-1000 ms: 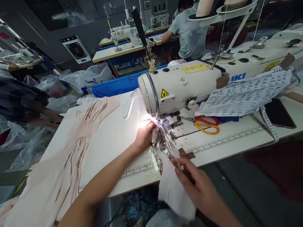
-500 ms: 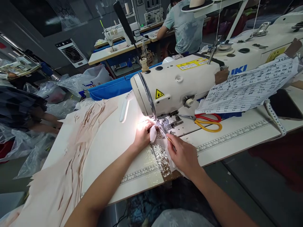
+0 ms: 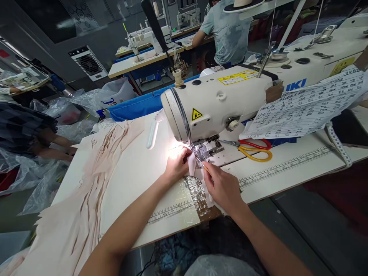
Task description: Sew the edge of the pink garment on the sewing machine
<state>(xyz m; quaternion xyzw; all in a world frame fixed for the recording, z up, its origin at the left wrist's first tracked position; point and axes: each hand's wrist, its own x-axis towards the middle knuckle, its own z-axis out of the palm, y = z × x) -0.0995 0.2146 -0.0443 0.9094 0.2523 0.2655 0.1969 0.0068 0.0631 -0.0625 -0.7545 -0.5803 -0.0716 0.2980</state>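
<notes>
Under the lit needle area of the sewing machine (image 3: 212,103), my left hand (image 3: 176,163) is closed on a pale pink piece of fabric (image 3: 192,165), its fingertips close to the presser foot. A folded end of the fabric hangs down beside those fingers. My right hand (image 3: 220,184) grips the tan handle of a slim awl (image 3: 204,166), whose thin metal shaft points at the fabric by the presser foot. The exact tip is too small to make out. More pale fabric runs beneath my right hand, over shiny tape (image 3: 198,191) on the table.
Scissors (image 3: 255,149) with red and yellow handles lie right of the needle area. Layered pale pink fabric (image 3: 94,184) covers the table's left side. A handwritten sheet (image 3: 310,107) hangs off the machine. A measuring tape (image 3: 337,143) droops at right. Co-workers sit or stand beyond.
My left hand has shifted slightly right, and the fabric's folded end now hangs longer beside it. My right hand keeps nearly the same place with the awl. The whole view has moved slightly.
</notes>
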